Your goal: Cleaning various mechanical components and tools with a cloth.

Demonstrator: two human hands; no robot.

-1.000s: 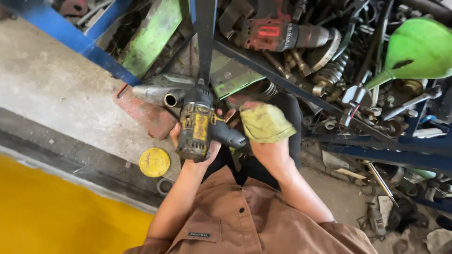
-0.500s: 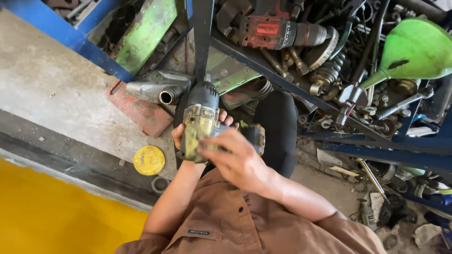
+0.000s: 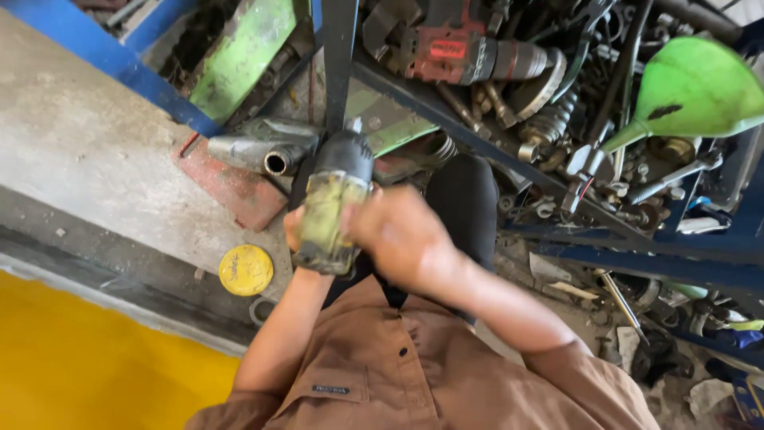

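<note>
Both hands wrap the yellow-black cordless driver [image 3: 330, 207] at chest height: left hand [image 3: 296, 229] closed on grip, right hand [image 3: 398, 235] curled over its side, blurred; judgement: keep nose square w/ dark upright bar [image 3: 338, 72], wrists firm; beyond, grey pipe [image 3: 263, 153], green funnel [image 3: 692, 87].

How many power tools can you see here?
2: a yellow-and-black power tool gripped in both hands, and a red one lying on the cluttered blue rack above. More may be buried in the clutter.
</note>
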